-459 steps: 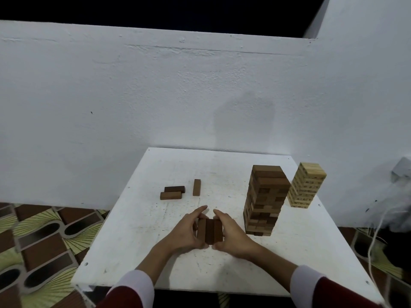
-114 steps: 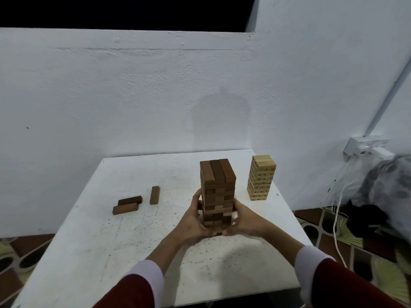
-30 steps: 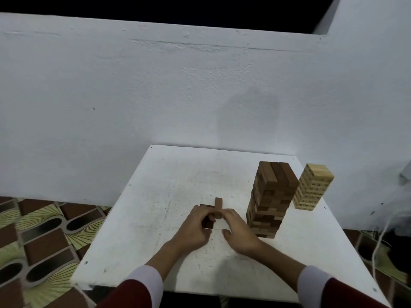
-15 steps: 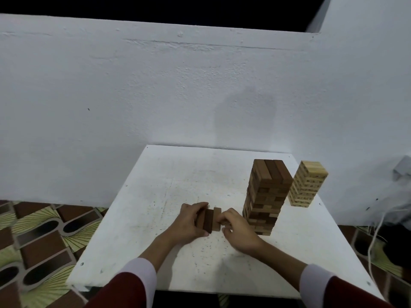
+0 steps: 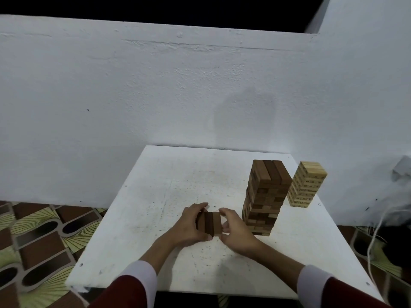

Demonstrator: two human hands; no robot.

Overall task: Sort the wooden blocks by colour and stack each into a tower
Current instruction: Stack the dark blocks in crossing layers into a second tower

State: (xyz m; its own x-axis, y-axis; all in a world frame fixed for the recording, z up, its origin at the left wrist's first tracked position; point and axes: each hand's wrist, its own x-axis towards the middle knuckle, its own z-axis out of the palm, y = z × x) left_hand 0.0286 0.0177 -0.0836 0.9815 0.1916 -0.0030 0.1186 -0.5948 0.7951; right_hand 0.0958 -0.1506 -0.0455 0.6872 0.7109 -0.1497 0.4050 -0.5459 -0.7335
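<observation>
You had three brown blocks (image 5: pixel 209 223) pressed side by side on the white table (image 5: pixel 155 196), near its middle front. Your left hand (image 5: pixel 189 227) curled around their nine o'clock side, and your right hand (image 5: pixel 235 232) clasped them from three o'clock, fingers bent against the outer block. The dark tower (image 5: pixel 264 196) stood at two o'clock from your hands, with the pale tower (image 5: pixel 305 184) just beyond it, apart.

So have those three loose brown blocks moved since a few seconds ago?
Yes. The three brown blocks, once scattered left, now sit together between both hands, much nearer the dark tower.
</observation>
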